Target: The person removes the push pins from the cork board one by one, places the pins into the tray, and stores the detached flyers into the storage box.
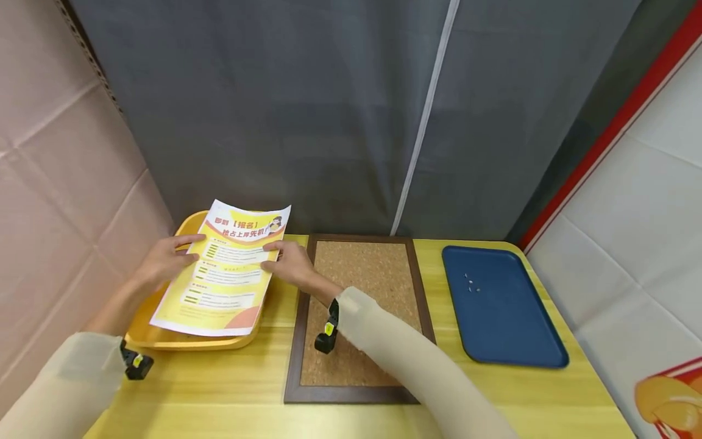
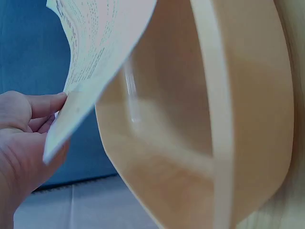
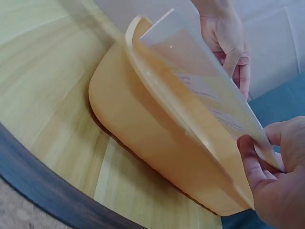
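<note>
A yellow printed flyer (image 1: 227, 274) with red headline text is held tilted over a yellow-orange plastic basin (image 1: 192, 342). My left hand (image 1: 167, 262) pinches its left edge between thumb and fingers. On the opposite edge, my right hand (image 1: 290, 263) pinches the sheet the same way. The left wrist view has the paper (image 2: 102, 43) bowing beside the basin's wall (image 2: 257, 109), with part of the basin's inside visible. From the right wrist, the paper (image 3: 205, 76) slants above the basin's rim (image 3: 157, 95).
A cork board (image 1: 362, 366) in a dark brown frame lies mid-table, under my right forearm. To the right is a blue tray (image 1: 510, 317) with several tiny pale bits (image 1: 470, 286). A grey curtain (image 1: 274, 122) hangs behind the wooden table (image 1: 219, 390); light panels flank it.
</note>
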The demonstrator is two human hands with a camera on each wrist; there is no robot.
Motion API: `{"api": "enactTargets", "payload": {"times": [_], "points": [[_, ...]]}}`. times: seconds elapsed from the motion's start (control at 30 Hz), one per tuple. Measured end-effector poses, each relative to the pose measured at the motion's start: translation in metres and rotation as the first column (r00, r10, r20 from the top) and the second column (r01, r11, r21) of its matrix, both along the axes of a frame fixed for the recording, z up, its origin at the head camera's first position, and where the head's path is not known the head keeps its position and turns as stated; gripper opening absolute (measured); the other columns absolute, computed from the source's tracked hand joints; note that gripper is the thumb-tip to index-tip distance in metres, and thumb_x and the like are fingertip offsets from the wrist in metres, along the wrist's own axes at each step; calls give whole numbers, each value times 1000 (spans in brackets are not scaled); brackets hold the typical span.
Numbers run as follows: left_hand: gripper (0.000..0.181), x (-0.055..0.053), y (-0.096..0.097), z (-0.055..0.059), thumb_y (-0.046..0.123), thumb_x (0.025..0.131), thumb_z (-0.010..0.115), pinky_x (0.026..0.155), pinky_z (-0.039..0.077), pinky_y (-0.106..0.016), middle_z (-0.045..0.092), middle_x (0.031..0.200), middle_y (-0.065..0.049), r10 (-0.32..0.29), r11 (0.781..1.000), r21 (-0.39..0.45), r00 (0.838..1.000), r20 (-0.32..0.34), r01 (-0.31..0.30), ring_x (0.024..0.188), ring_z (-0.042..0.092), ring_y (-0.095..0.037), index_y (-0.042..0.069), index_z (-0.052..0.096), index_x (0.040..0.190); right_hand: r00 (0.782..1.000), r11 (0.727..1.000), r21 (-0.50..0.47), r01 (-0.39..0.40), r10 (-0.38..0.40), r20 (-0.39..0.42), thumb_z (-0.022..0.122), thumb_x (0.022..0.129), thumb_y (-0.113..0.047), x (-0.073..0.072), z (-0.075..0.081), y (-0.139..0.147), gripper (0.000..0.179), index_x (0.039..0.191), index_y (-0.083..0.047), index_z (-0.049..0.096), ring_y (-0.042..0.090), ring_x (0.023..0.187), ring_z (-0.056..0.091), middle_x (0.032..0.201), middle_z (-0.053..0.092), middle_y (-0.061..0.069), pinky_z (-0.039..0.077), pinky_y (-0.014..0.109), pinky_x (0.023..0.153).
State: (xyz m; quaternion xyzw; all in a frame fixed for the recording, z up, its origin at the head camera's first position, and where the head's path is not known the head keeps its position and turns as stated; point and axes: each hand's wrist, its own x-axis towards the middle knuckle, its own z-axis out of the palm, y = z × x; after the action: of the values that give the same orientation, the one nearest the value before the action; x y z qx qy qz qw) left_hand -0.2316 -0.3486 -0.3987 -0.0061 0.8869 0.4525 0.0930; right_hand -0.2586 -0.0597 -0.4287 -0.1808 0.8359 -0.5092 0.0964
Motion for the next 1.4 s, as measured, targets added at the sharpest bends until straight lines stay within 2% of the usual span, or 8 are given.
{"api": "enactTargets", "payload": {"times": [0.4, 0.77, 0.9, 1.0, 1.13, 1.23, 1.33, 1.4], "points": [[58, -2, -22, -15, 4, 107, 54, 69, 59, -28, 54, 137, -42, 85, 990, -113, 996, -4, -85, 94, 71, -26, -5, 37, 161, 999, 1000, 29, 8, -9, 49, 77, 98, -13, 1, -10, -24, 40, 137, -7, 72, 8, 52, 39, 67, 51, -3, 34, 23, 51], [53, -1, -30, -25, 0, 103, 57, 60, 56, -30, 58, 128, -45, 47, 975, -214, 995, -92, -66, 79, 70, -22, -10, 45, 154, 1000, 997, 74, 16, -16, -5, 81, 95, -15, 4, -15, -34, 44, 137, -8, 72, 6, 59, 52, 95, 68, -2, 42, 19, 52], [52, 1, -33, -27, -2, 102, 58, 58, 54, -29, 58, 127, -46, 40, 967, -244, 992, -122, -69, 76, 69, -22, -12, 48, 151, 999, 995, 88, 37, -36, -22, 83, 94, -19, 6, -14, -33, 46, 138, -9, 72, 5, 80, 67, 115, 76, 3, 49, 16, 61], [51, 2, -35, -28, -2, 101, 59, 58, 53, -26, 56, 131, -49, 31, 964, -258, 990, -141, -67, 84, 71, -33, -13, 49, 150, 999, 995, 90, 42, -39, -35, 82, 95, -21, 7, -13, -30, 45, 137, -9, 72, 11, 98, 74, 123, 77, 7, 55, 17, 69], [52, 0, -36, -30, 1, 100, 64, 68, 53, -17, 51, 138, -47, 1, 960, -276, 986, -168, -48, 117, 64, -58, -16, 50, 147, 996, 995, 85, 52, -46, -71, 80, 96, -21, 6, -13, -26, 39, 133, -9, 75, 13, 102, 76, 123, 78, 7, 56, 16, 70], [51, -2, -33, -32, 2, 99, 68, 88, 61, -36, 47, 142, -47, -38, 949, -312, 973, -227, -36, 128, 52, -65, -18, 52, 143, 995, 997, 54, 52, -47, -90, 78, 97, -19, 4, -12, -22, 35, 131, -8, 76, 10, 96, 77, 121, 79, 8, 55, 14, 67], [51, -5, -28, -33, 5, 101, 67, 101, 50, -67, 44, 147, -47, -66, 937, -347, 959, -275, -34, 128, 48, -68, -18, 52, 143, 996, 999, 9, 39, -38, -86, 77, 98, -17, 3, -11, -16, 32, 128, -7, 77, 7, 86, 77, 121, 79, 10, 55, 15, 65], [51, -7, -23, -31, 9, 104, 65, 104, 41, -75, 41, 150, -46, -86, 933, -359, 955, -284, -23, 129, 46, -69, -18, 50, 144, 996, 1000, 0, 26, -26, -90, 76, 99, -17, 2, -10, -10, 31, 128, -6, 77, 6, 84, 76, 123, 78, 11, 55, 16, 64]]}}
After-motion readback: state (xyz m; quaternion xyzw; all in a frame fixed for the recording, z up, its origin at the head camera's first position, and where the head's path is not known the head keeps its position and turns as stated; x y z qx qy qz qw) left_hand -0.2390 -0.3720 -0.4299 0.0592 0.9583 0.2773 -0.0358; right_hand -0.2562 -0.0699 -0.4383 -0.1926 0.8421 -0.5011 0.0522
